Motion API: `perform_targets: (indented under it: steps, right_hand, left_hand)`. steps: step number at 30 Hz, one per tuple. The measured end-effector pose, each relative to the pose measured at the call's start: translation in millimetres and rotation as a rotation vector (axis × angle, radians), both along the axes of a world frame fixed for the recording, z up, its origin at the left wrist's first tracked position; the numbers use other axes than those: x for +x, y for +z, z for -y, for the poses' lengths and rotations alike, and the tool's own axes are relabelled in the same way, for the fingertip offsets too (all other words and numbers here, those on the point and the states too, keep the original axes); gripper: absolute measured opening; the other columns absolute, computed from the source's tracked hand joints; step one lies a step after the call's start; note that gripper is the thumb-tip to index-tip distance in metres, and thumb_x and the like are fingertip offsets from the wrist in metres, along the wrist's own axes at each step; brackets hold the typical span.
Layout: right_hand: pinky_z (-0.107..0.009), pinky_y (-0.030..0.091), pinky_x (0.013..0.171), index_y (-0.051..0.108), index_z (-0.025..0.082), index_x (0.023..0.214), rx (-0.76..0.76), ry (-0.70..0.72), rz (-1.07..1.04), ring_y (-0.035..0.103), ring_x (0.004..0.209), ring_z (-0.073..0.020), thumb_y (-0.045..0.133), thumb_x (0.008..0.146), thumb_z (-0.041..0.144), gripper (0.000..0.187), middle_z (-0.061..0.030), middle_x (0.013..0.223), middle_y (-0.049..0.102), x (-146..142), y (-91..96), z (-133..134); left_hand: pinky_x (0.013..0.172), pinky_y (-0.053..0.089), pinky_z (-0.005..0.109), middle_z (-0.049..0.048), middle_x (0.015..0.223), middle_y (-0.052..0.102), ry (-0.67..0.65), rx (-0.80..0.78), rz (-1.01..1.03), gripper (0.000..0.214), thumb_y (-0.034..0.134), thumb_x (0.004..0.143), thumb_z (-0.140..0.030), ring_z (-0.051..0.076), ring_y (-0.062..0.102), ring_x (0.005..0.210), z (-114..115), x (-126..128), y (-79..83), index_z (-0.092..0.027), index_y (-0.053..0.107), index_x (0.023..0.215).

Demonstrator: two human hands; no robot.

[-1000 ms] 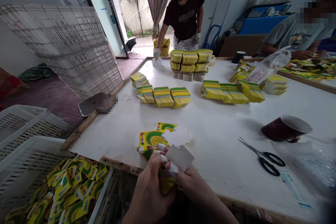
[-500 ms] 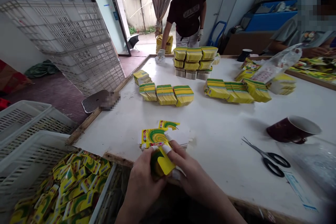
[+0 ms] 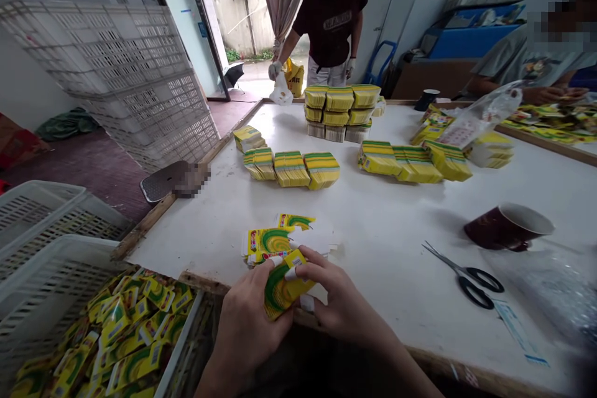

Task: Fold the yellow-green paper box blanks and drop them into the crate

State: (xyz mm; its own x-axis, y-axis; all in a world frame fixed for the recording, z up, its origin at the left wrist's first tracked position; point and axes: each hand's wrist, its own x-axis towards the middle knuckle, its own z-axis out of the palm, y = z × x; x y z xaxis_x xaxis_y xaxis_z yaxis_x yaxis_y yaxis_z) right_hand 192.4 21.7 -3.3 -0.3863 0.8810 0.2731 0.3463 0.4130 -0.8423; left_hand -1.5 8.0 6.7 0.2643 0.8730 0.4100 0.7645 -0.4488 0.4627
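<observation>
A small yellow and green printed carton (image 3: 278,291) is held between my two hands at the near edge of the table. My left hand (image 3: 249,298) grips its left side, with the thumb along the top. The fingers of my right hand (image 3: 333,289) press on its yellow flap at the upper right. White covers wrap several of my fingertips. Just beyond my hands lies a loose pile of flat cartons (image 3: 270,240), some with the printed face up and some showing white. Part of the pile is hidden behind my fingers.
Bundled carton stacks (image 3: 321,168) stand mid-table. At right lie black-handled scissors (image 3: 480,280), a dark mug (image 3: 489,228) and clear plastic (image 3: 550,292). A crate (image 3: 100,242) of filled cartons sits lower left. One person (image 3: 333,18) stands across the table; another (image 3: 527,68) works at far right.
The carton in my hands has turned, and its raised yellow flap now lies against the body under my right fingers. The person opposite has lifted a clear bag off the table corner.
</observation>
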Motion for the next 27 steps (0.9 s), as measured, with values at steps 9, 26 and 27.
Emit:
perform_targets:
  steps: [9, 26, 27]
  right_hand:
    - [-0.045, 0.051, 0.096, 0.051, 0.021, 0.127, 0.066, -0.218, 0.012, 0.061, 0.113, -0.0282, 0.060, 0.087, 0.016, 0.041, -0.0131, 0.123, 0.065, -5.5, -2.8, -22.2]
    - [-0.030, 0.053, 0.072, 0.040, 0.021, 0.122, -0.044, -0.230, 0.011, 0.058, 0.077, -0.0165, 0.060, 0.073, 0.000, 0.057, -0.0014, 0.093, 0.054, -32.4, -8.0, -29.0]
    - [-0.027, 0.052, 0.067, 0.039, 0.023, 0.122, -0.082, -0.200, -0.069, 0.056, 0.073, -0.0146, 0.061, 0.074, 0.003, 0.057, 0.0004, 0.090, 0.053, -35.5, -4.7, -23.6]
  left_hand:
    - [0.095, 0.053, 0.037, 0.0087, 0.118, 0.066, 0.490, 0.059, 1.432, 0.060, 0.047, 0.082, -0.067, 0.024, 0.064, 0.111, -9.4, -53.3, 4.7, -0.024, 0.055, 0.123]
    - [0.079, 0.055, 0.029, 0.0090, 0.111, 0.066, 0.416, -0.321, 1.834, 0.067, 0.060, 0.072, -0.073, 0.020, 0.063, 0.098, -7.5, -6.6, -4.7, -0.019, 0.067, 0.109]
    - [0.082, 0.055, 0.032, 0.0088, 0.112, 0.066, 0.355, -0.295, 1.800, 0.069, 0.059, 0.070, -0.076, 0.023, 0.062, 0.103, -4.8, 0.5, -4.8, -0.020, 0.067, 0.111]
